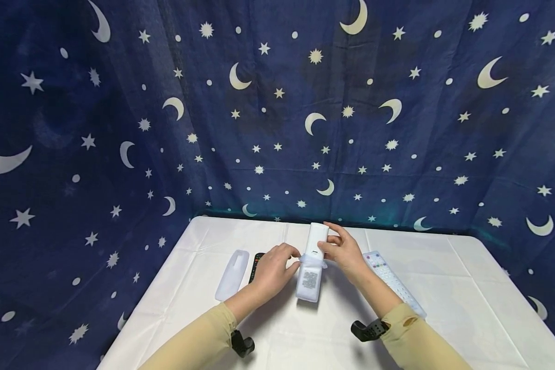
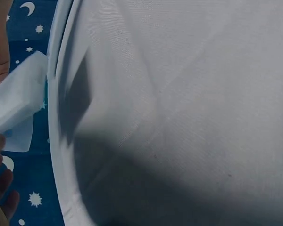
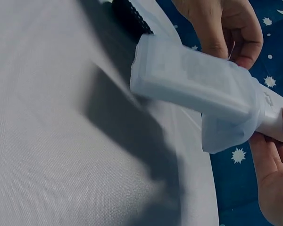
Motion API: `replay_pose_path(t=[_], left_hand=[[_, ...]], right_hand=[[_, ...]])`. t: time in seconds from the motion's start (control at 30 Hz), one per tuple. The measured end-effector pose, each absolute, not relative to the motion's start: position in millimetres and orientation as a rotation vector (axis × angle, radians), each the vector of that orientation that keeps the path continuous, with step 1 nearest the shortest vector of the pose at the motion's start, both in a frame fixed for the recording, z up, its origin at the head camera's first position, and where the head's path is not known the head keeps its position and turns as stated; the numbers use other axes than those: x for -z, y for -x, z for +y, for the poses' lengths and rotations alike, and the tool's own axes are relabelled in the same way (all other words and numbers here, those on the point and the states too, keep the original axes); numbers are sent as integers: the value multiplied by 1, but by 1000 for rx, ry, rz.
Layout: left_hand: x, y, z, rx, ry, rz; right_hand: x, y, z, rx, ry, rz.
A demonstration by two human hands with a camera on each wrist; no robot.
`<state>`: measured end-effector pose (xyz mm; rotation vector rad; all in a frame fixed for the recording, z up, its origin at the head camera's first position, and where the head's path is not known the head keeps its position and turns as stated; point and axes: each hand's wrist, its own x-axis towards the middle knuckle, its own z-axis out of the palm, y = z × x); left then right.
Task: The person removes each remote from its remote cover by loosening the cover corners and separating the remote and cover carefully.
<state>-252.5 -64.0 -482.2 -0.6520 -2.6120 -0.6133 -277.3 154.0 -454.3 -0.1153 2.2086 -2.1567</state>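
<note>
A white remote control (image 1: 318,239) stands out of a translucent silicone cover (image 1: 309,288), which encloses its lower part. The cover's edge is folded back like a collar around the remote, and a grey printed patch shows through it. My right hand (image 1: 344,252) grips the bare upper end of the remote from the right. On the other side, my left hand (image 1: 275,264) pinches the folded collar between thumb and fingers. In the right wrist view, the covered end (image 3: 188,75) is raised over the table, with its shadow on the cloth below.
Left of my hands lies a pale flat remote cover (image 1: 233,275). Beside it, a black remote (image 1: 257,262) is partly hidden by my left hand. A many-buttoned white remote (image 1: 393,280) lies to the right, partly behind my right forearm. A starry curtain (image 1: 277,128) hangs behind the white-clothed table (image 1: 444,288).
</note>
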Motion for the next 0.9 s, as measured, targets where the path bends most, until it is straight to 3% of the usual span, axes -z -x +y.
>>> replay_pose_path(t=[0.9], left_hand=[[482,239,-68,694,700,-2693]], right_hand=[[458,282,157,2199,-17,2136]])
